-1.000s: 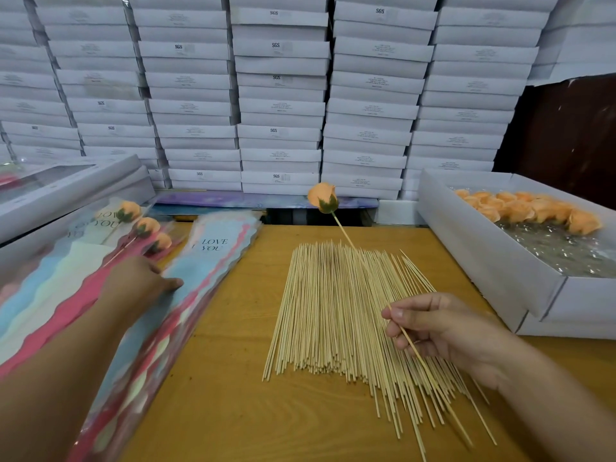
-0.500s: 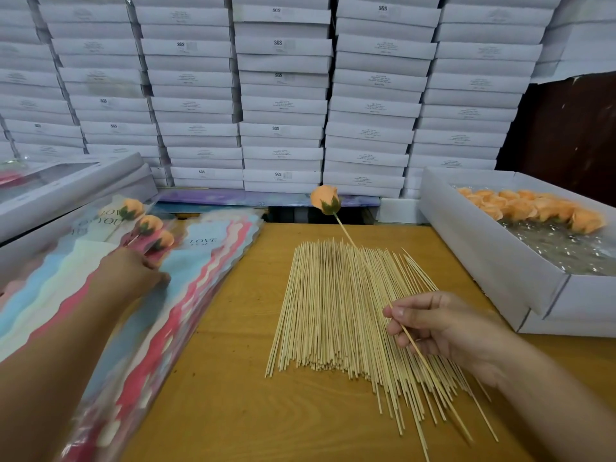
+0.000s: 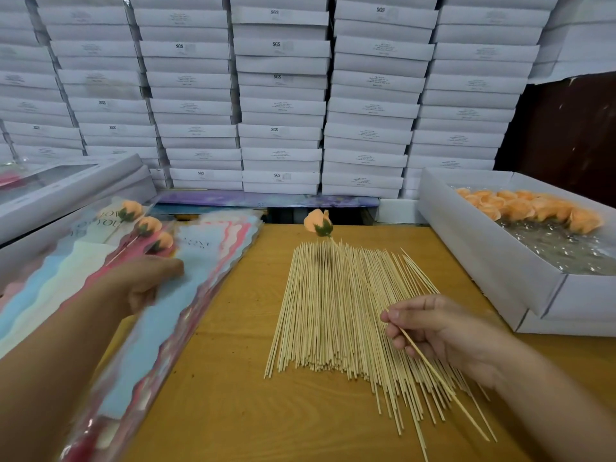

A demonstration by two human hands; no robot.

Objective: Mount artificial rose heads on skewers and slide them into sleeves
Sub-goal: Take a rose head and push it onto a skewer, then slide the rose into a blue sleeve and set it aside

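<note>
Holding hand: right hand [image 3: 443, 331] pinches the skewer [image 3: 430, 361] between thumb and curled fingers, near right, above the loose skewer pile [image 3: 333, 311].
Working hand: left hand [image 3: 140, 281] lies on the sleeve stack [image 3: 186, 295] at left, fingers extended toward the top sleeve; motion blur hides whether they pinch an edge.
Mounted head: rose head [image 3: 318, 222] sits on the skewer's far tip, beyond the pile's far end.
Technique: judged best to separate one sleeve and open its mouth before feeding the skewer, blunt end first, low and straight.
Risk: the thin skewer may flex or snag neighbouring sticks.
Finished items: three sleeved roses [image 3: 146, 226] lie far left on the stack.
Supply: rose box [image 3: 493, 258] stands far right.
Change: left hand has slid slightly right across the stack; right hand keeps its pinch, rose barely moved.
</note>
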